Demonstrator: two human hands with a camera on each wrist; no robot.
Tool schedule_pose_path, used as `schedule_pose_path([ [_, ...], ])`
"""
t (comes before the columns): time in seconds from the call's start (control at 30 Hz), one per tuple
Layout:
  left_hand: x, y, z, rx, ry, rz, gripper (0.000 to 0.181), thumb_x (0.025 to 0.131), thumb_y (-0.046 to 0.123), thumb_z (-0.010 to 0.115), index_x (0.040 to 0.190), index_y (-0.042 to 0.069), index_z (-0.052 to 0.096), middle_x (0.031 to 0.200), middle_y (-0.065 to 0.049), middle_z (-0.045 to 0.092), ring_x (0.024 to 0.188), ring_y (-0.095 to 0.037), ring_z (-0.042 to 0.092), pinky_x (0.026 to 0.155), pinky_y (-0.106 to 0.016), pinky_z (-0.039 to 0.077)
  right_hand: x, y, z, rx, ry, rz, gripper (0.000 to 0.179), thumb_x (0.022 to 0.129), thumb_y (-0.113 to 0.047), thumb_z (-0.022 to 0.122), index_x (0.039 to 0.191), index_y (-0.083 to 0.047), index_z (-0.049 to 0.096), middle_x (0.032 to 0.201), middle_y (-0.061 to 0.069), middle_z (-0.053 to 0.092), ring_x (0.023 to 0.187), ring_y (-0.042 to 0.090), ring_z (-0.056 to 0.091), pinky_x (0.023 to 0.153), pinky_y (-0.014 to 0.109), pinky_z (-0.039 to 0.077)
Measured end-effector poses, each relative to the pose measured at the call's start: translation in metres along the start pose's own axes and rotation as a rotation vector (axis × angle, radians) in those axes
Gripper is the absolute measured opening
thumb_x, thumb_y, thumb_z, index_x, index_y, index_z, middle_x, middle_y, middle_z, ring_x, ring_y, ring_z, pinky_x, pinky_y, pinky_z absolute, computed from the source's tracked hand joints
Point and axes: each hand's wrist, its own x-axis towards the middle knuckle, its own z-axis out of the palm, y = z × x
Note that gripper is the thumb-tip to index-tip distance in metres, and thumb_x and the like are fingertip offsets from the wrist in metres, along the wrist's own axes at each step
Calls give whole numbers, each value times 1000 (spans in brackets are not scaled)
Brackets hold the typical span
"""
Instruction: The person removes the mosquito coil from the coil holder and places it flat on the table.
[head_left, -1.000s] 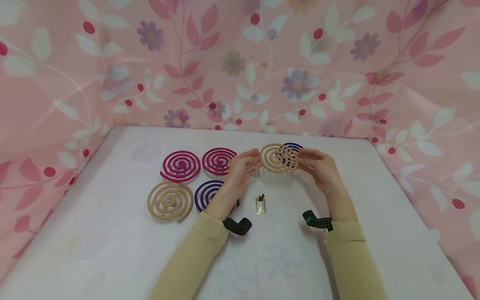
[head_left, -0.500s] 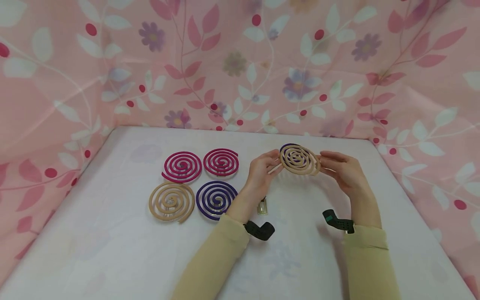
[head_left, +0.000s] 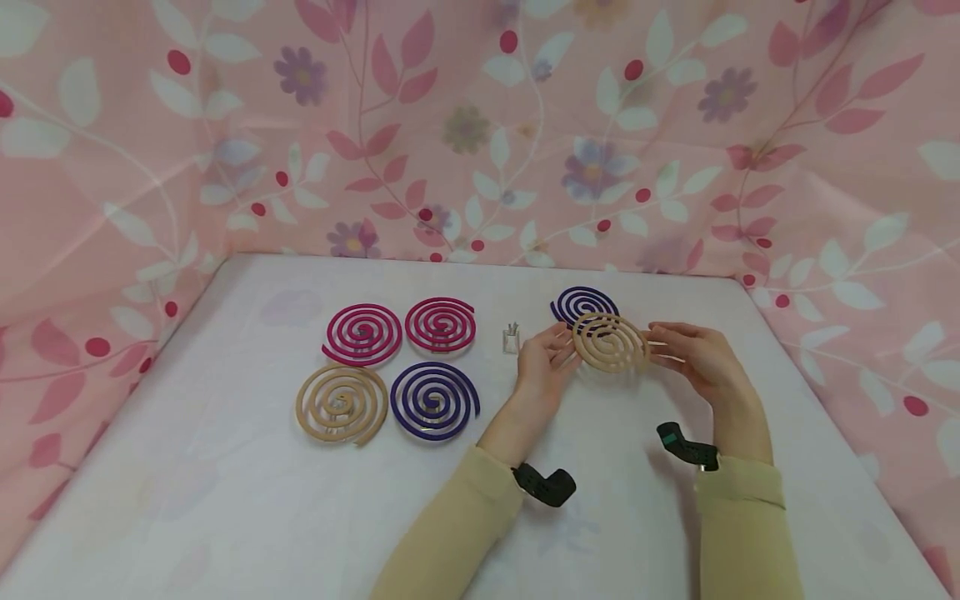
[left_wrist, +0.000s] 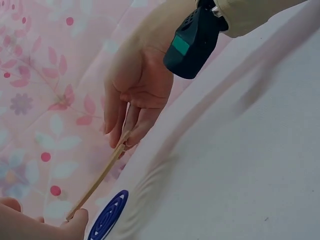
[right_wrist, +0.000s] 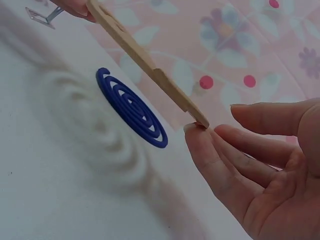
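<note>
Between my hands, above the table, a tan mosquito coil (head_left: 609, 343) is held, tilted. In the head view my left hand (head_left: 542, 367) pinches its left edge. My right hand (head_left: 701, 358) holds the opposite edge at the fingertips; the right wrist view shows the edge of the coil (right_wrist: 145, 60) against a fingertip, with one digit of that hand (right_wrist: 270, 190) apart from it. Behind the held coil, a dark blue coil (head_left: 583, 300) lies on the table, partly covered. Just left of my left hand stands a small metal coil stand (head_left: 511, 340).
Two magenta coils (head_left: 363, 333) (head_left: 440, 325), a second tan coil (head_left: 341, 403) and another dark blue coil (head_left: 433, 402) sit on small stands at the left. The white table (head_left: 225, 517) meets pink floral cloth (head_left: 465, 125) at the back and sides.
Both hands carried the tan coil to the right, then lowered it toward me, uncovering more of the blue coil behind. The small silver stand came into view; a brass-coloured one is now hidden by my left arm.
</note>
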Motion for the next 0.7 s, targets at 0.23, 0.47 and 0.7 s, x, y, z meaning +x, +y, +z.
schedule_pose_path([
  [0.23,-8,-11,0,41,37,37,63,78,-1,40,139,-11,47,144,-27,47,138,-36,43,120,-48,31,4,10,-4,-41,-46,58,21,100,-16,61,115,-3,66,97,-4,76,91,10,72,82,23,59],
  [0.47,-11,-19,3,114,104,56,63,76,-6,43,139,-11,47,148,-25,46,137,-32,44,120,-47,30,8,15,-4,-166,-70,104,59,101,-18,60,141,18,36,98,-3,74,92,9,72,84,28,59],
  [0.7,-12,-21,4,131,136,57,61,74,-7,45,134,-11,51,148,-23,45,132,-31,44,119,-47,31,5,13,-5,-235,-81,141,59,102,-21,57,143,16,37,102,1,73,91,12,73,83,28,60],
])
